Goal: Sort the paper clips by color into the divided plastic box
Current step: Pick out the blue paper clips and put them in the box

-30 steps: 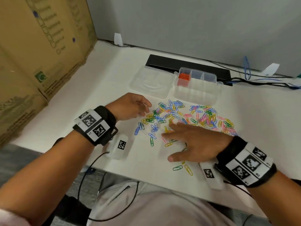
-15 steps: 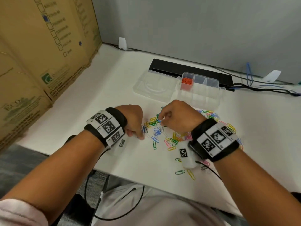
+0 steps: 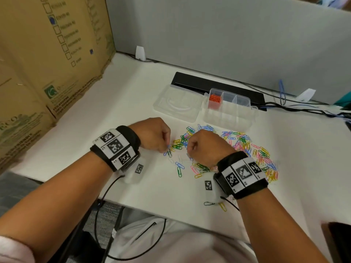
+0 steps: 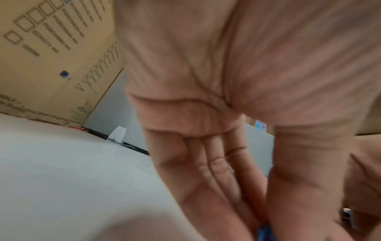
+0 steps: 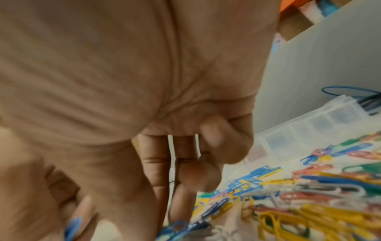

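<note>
A loose pile of coloured paper clips [image 3: 245,147] lies on the white table [image 3: 117,114]. Behind it stands the clear divided box [image 3: 229,114]; its lid [image 3: 178,103] lies open to the left, and orange clips [image 3: 215,98] fill one back compartment. My left hand [image 3: 165,148] is curled at the pile's left edge and pinches a blue clip [image 4: 265,231]. My right hand [image 3: 190,152], a fist just to its right, pinches blue clips [image 5: 179,228] between thumb and fingers. The two hands' fingertips nearly meet.
A big cardboard box [image 3: 47,63] walls the left side, and a grey partition stands behind. A black bar [image 3: 218,86] and cables [image 3: 307,108] lie behind the divided box. Two stray clips [image 3: 215,204] sit near the table's front edge.
A second ago my right hand lay flat on the pile; it has curled and come left to meet the left hand. The left hand has dropped its fingertips onto the clips.
</note>
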